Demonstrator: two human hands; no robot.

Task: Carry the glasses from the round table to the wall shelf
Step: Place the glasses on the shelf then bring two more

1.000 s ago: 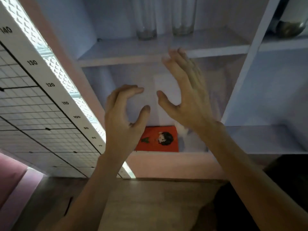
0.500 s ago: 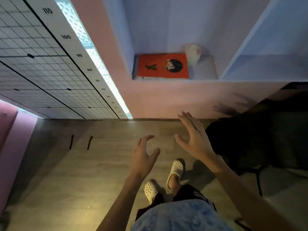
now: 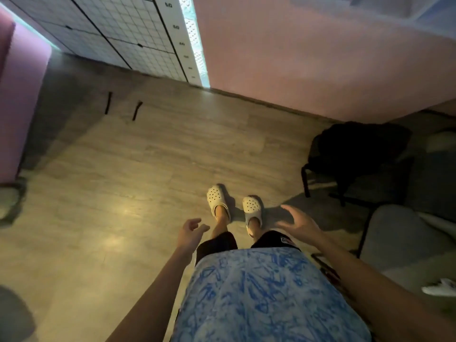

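No glasses and no round table are in view. Only a corner of the white wall shelf [image 3: 419,6] shows at the top right, above the pink wall. I look down at the wooden floor and my own feet in white clogs. My left hand [image 3: 191,234] hangs low beside my left leg, fingers loosely curled and apart, holding nothing. My right hand [image 3: 299,222] is held out over my right leg, palm down, fingers spread, also holding nothing.
A black chair with a dark bag [image 3: 355,154] stands at the right near the pink wall [image 3: 308,58]. A grey chair seat [image 3: 399,238] is nearer on the right. A gridded height chart [image 3: 128,33] leans at the top left. A pink panel [image 3: 19,99] stands at the left edge.
My view has swung down from the shelf with two glasses on it to the floor. Both hands have dropped from shelf height to beside my legs, still holding nothing.
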